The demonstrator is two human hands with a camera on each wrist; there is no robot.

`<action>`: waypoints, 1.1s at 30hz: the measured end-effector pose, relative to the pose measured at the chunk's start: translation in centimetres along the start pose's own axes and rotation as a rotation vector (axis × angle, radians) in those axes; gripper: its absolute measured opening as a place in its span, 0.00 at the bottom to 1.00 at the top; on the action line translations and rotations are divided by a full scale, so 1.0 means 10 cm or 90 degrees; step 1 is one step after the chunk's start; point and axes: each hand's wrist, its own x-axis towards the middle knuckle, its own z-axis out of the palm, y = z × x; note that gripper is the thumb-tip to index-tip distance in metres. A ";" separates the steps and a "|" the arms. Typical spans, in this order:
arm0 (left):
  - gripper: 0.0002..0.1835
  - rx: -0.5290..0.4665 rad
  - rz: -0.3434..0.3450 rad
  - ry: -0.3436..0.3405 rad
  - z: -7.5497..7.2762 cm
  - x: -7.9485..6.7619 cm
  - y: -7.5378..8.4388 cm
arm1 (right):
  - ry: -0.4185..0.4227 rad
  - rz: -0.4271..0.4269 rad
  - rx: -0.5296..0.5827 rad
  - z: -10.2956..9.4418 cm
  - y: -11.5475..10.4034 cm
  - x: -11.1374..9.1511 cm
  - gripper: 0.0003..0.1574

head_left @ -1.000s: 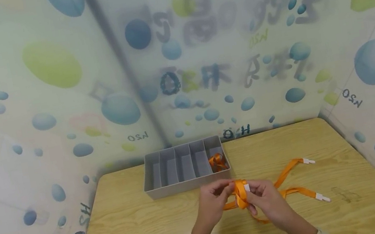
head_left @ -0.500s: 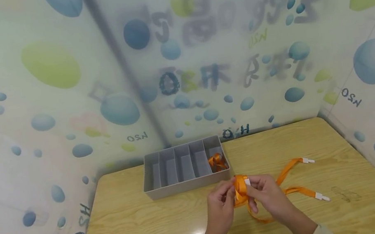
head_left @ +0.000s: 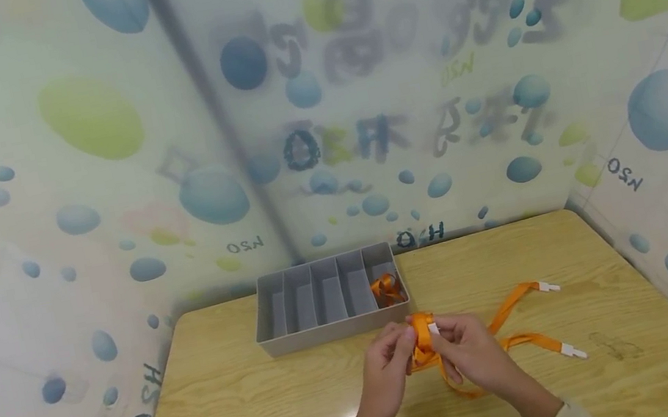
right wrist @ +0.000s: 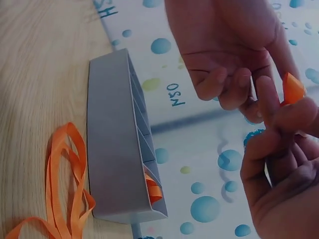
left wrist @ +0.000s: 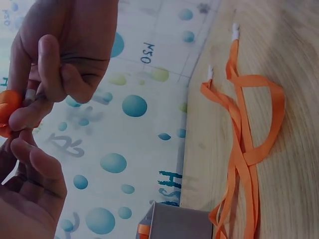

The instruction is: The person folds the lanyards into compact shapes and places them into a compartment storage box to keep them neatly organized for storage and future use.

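Observation:
Both hands meet over the table, fingertips around a coiled orange lanyard (head_left: 423, 339). My left hand (head_left: 382, 377) pinches the coil's left side between thumb and fingers. On its right side, my right hand (head_left: 477, 356) pinches the coil by a white end piece (head_left: 433, 329). In the left wrist view, fingers hide much of the orange coil (left wrist: 9, 107); only a small fold (right wrist: 293, 88) shows in the right wrist view. Below and behind the hands lie loose orange lanyards (left wrist: 244, 164) with white clips (head_left: 574, 350), partly crossing each other.
A grey divided box (head_left: 329, 330) stands at the back of the wooden table (head_left: 241, 404). Its rightmost compartment holds a rolled orange lanyard (head_left: 388, 288). A patterned curtain (head_left: 353, 86) hangs close behind the table's back edge.
The left hand has shifted slightly right, closer to the right hand. The coil looks narrower and more compact. The box and the loose lanyard ends with clips stay in place.

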 end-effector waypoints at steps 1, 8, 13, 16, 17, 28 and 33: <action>0.15 -0.007 -0.005 -0.003 -0.01 0.00 0.00 | -0.005 -0.004 -0.005 0.00 0.01 0.00 0.19; 0.13 -0.081 -0.042 -0.027 -0.05 0.01 -0.01 | -0.056 -0.055 -0.045 0.00 0.04 0.01 0.18; 0.15 -0.110 -0.089 -0.021 -0.06 0.01 0.00 | -0.087 -0.042 -0.048 0.00 0.03 0.01 0.21; 0.15 -0.112 -0.105 -0.009 -0.07 0.01 -0.01 | -0.106 -0.037 -0.042 0.00 0.03 0.01 0.21; 0.14 -0.113 -0.108 -0.007 -0.07 0.01 -0.02 | -0.113 -0.042 -0.043 0.00 0.03 0.01 0.21; 0.10 -0.091 -0.078 -0.004 -0.06 0.01 -0.05 | -0.138 -0.070 -0.016 -0.06 0.01 0.03 0.20; 0.08 -0.040 -0.011 0.024 -0.04 0.00 -0.08 | -0.078 -0.073 -0.036 -0.03 0.03 0.03 0.19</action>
